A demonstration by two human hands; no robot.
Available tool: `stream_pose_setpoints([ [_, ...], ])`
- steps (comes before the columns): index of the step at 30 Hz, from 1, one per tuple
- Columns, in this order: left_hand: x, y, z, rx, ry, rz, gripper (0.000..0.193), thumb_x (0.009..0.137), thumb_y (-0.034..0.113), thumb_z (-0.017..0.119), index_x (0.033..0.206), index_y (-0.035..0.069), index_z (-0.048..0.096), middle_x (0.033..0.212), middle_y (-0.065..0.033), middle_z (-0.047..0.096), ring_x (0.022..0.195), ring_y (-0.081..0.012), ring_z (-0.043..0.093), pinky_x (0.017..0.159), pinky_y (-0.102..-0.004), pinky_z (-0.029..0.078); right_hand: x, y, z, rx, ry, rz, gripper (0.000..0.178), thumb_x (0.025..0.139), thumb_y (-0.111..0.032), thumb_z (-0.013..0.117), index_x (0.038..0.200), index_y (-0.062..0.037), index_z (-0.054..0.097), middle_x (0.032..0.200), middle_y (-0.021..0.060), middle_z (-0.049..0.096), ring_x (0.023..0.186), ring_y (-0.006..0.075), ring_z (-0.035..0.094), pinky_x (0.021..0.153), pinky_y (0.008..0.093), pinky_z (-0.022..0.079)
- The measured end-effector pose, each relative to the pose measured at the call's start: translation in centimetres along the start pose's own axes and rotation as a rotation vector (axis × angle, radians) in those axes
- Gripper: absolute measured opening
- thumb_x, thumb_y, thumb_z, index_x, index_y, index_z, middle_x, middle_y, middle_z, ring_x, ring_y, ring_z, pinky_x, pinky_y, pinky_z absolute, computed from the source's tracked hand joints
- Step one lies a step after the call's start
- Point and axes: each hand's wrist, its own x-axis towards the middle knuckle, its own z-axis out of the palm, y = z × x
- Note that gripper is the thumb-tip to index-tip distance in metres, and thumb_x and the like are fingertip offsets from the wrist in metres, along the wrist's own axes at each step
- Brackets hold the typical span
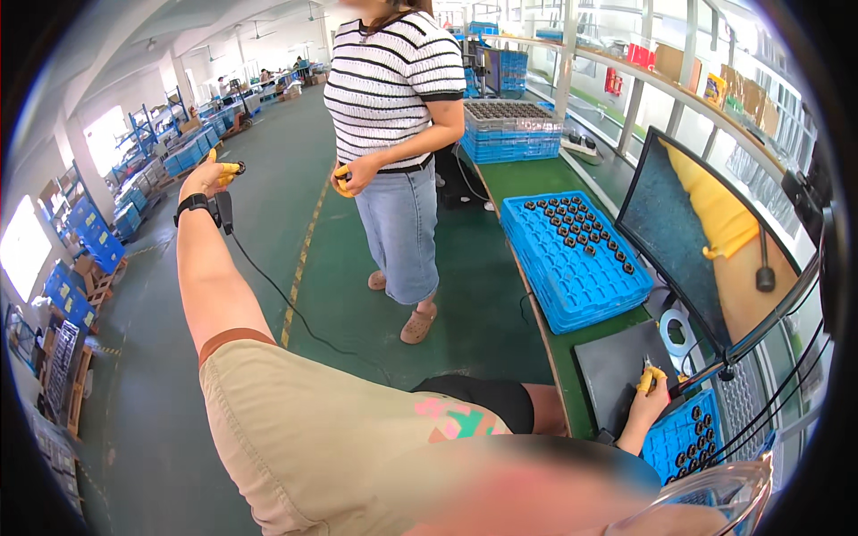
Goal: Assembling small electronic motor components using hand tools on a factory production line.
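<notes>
My left hand [205, 180], with yellow covers on its fingertips, is stretched far out over the floor at the left. Its fingers pinch a small black round part [239, 168]. A black wrist device [223, 211] with a trailing cable sits at that wrist. At the lower right, my right hand [646, 407], also in yellow finger covers, closes on what looks like a pair of tweezers [647, 362] over a black mat [608, 366]. Beside the mat, a blue tray [527, 268] carries rows of similar black parts, and another blue tray [657, 439] with such parts lies near my right wrist.
A co-worker in a striped top [393, 80] stands by the bench, hands together at a yellow thing. A monitor [706, 232] on an arm [764, 326] leans over the right side. Stacked trays [509, 147] stand farther back. A black cable [295, 313] hangs across the aisle.
</notes>
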Motion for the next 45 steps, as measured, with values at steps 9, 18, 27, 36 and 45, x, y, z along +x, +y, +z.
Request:
stream_pose_setpoints([
  [9,-0.9,-2.0,-0.1,0.051,0.073,-0.041,0.089,0.094,0.016,0.054,0.154,0.029,-0.010,0.091,-0.0037,0.065,0.074,-0.0140,0.060,0.060,-0.0331,0.041,-0.3,-0.4,0.0,0.010,-0.019,0.067,0.014,0.087,-0.002,0.065,0.100,0.0026,0.063,0.082,0.0134,0.066,0.071,0.0211,0.065,0.066,0.0313,0.051],
  [18,3.7,-9.0,-3.7,-0.067,-0.035,-0.177,0.097,0.092,0.016,0.060,0.153,0.022,-0.015,0.078,-0.0033,0.063,0.061,-0.0129,0.057,0.048,-0.0301,0.036,0.0,-0.9,0.3,0.036,-0.051,0.108,0.017,0.085,0.002,0.065,0.102,0.0027,0.063,0.086,0.0144,0.067,0.076,0.0221,0.067,0.070,0.0315,0.052],
  [27,3.7,-16.0,0.1,0.037,0.066,-0.209,0.073,0.096,0.013,0.049,0.152,0.011,0.001,0.086,-0.0097,0.065,0.070,-0.0199,0.061,0.057,-0.0357,0.045,0.0,-1.1,-0.2,0.003,-0.051,0.143,0.019,0.082,0.007,0.063,0.101,0.0028,0.063,0.086,0.0151,0.067,0.078,0.0228,0.068,0.072,0.0315,0.052],
  [36,1.4,-30.1,0.3,0.292,0.041,-0.342,0.078,0.093,0.022,0.059,0.154,0.006,0.013,0.086,-0.0068,0.070,0.070,-0.0170,0.064,0.053,-0.0328,0.043,-0.1,-0.9,0.2,0.024,-0.035,0.087,0.017,0.082,0.006,0.064,0.099,0.0020,0.063,0.084,0.0153,0.066,0.073,0.0229,0.066,0.069,0.0310,0.051],
  [45,-11.3,-40.0,19.9,0.912,-0.436,-0.361,0.092,0.066,0.018,0.087,0.139,-0.005,0.036,0.107,-0.0191,0.068,0.091,-0.0253,0.068,0.073,-0.0415,0.055,-0.6,-0.1,-0.1,-0.026,0.003,0.025,0.015,0.088,0.002,0.061,0.102,0.0006,0.066,0.081,0.0091,0.069,0.069,0.0127,0.065,0.062,0.0262,0.050],
])
